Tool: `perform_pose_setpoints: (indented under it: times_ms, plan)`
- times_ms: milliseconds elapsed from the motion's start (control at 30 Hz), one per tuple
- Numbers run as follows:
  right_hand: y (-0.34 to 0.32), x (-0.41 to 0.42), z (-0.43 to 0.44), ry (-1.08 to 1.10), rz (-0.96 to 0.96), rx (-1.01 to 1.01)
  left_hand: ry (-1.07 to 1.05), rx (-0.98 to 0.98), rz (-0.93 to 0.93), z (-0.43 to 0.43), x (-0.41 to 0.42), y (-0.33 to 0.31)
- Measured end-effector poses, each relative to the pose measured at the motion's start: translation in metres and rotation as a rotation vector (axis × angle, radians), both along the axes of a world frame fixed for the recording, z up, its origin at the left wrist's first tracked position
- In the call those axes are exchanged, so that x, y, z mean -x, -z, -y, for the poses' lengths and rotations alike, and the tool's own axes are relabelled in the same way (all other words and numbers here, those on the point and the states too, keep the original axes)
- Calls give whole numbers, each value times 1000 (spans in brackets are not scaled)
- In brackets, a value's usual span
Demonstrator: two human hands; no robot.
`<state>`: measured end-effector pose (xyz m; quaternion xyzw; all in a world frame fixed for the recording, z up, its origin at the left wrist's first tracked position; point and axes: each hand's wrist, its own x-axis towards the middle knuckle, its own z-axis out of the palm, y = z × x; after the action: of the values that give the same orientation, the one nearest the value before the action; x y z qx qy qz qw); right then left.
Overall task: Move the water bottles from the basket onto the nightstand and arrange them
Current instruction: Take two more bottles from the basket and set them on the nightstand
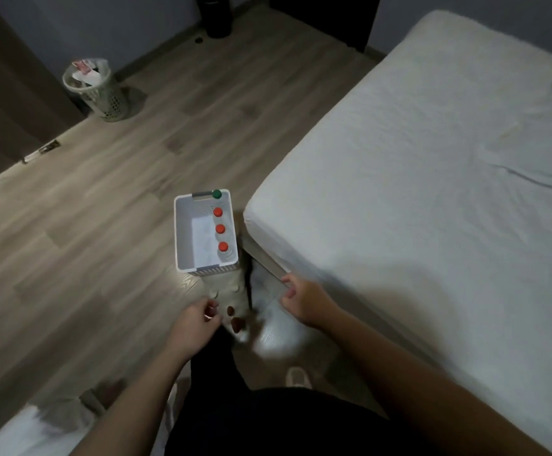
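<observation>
Nearby: basket [182, 238] beside bed [416, 179]; both hands' fingers loosely curled, gripping nothing.

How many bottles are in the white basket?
4, standing in one row along the basket's right wall: the green-capped bottle at the far end, then three red-capped ones coming nearer. None looks hidden.

Legible text: none.
You will find no word, brand, number or sign readable anywhere in the head view. The bottles [221, 230] in the basket [182, 235] show only plain caps, three red and one green; any label on them is too small and blurred to read. The bin [98, 93] carries no readable marking either.
</observation>
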<state>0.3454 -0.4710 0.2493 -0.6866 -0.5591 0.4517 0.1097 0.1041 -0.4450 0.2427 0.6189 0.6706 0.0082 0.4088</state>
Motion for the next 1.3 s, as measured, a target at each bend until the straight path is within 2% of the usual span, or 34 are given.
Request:
perform_pose_setpoints:
  times_ms: [100,333,600,733,933,1133,1300]
  plan:
    - [-1,22,-42,44,-5,37,55,-14,-12,-59,18,12]
    - [12,93,-164,217,-23,192,345,6,-93,-229,66,39]
    - [133,160,-291,450,-61,312,521,5,-50,-388,74,134]
    - [201,168,-332,475,111,241,625,-40,-48,-421,49,192]
    - [280,164,-361,461,191,177,816,-154,-49,-456,7,267]
    - [299,168,-374,424,184,160,1037,-320,-119,-481,-6,302]
    - [296,173,-376,438,172,47,1008,-300,-21,-493,10,303]
